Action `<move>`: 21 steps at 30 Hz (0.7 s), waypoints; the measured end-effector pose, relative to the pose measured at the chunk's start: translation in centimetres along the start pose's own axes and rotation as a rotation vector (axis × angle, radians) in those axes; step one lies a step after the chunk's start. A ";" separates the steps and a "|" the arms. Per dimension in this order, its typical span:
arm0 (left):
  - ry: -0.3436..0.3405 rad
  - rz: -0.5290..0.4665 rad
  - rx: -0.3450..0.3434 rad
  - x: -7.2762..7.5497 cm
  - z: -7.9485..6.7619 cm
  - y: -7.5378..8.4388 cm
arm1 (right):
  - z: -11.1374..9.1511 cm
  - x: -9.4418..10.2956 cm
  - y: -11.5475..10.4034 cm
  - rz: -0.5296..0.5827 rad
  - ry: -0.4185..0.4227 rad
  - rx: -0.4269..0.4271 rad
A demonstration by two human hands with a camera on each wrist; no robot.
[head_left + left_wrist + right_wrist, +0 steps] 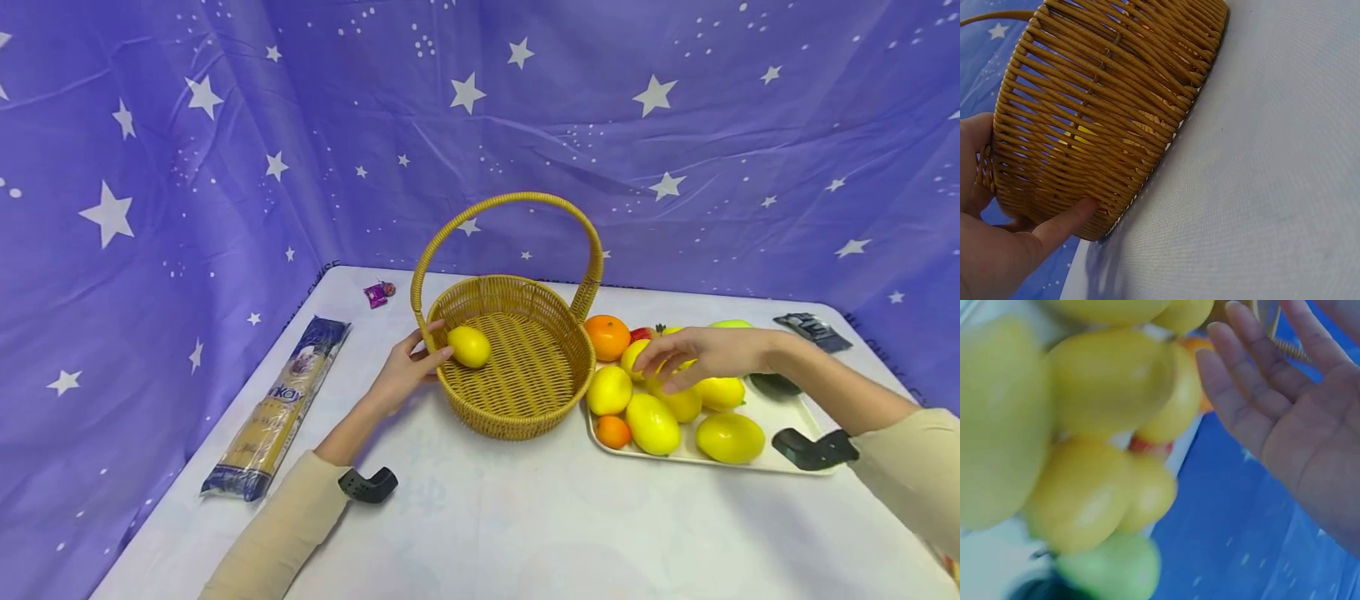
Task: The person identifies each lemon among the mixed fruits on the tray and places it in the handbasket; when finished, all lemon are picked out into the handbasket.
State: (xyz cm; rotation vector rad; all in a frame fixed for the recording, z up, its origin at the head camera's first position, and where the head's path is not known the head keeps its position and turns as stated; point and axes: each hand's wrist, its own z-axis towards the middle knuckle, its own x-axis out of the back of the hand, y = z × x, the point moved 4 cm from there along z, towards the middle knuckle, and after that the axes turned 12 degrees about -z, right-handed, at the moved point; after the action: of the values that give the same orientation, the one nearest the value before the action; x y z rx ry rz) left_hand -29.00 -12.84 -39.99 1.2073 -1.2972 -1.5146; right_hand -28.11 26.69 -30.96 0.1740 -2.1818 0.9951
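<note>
A round woven basket (510, 425) with a tall arched handle stands on the table. One lemon (469, 347) lies inside it against the left wall. My left hand (405, 371) grips the basket's left rim near the foot of the handle; in the left wrist view a finger (1066, 222) lies along the woven side. Over a pile of fruit hovers my right hand (708, 354), holding nothing, its fingers relaxed and palm visible in the right wrist view. Below it, several lemons (652, 423) crowd a white tray (795, 467).
On the tray are also a large orange (607, 337), a small orange fruit (613, 432), a green fruit (731, 323) and a dark fruit (776, 384). A noodle packet (277, 408) lies left, small wrapped sweets (378, 293) behind it, a black packet (813, 332) at right. Starry cloth (480, 142) encloses the table.
</note>
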 end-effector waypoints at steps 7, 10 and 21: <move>-0.007 -0.017 -0.001 0.0 0.0 0.0 | -4.0 -1.5 4.4 0.063 0.029 -0.043; -0.007 -0.024 -0.004 0.1 0.0 0.0 | -5.0 -2.3 5.8 0.089 0.026 -0.027; -0.016 -0.019 -0.015 0.0 0.0 0.1 | -6.2 -3.8 7.7 0.062 0.098 0.013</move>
State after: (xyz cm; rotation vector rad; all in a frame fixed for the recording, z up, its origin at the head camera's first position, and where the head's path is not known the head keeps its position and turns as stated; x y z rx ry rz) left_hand -28.96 -12.83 -39.93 1.2031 -1.2855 -1.5477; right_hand -24.85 35.73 -35.39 0.0629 -2.1030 1.0303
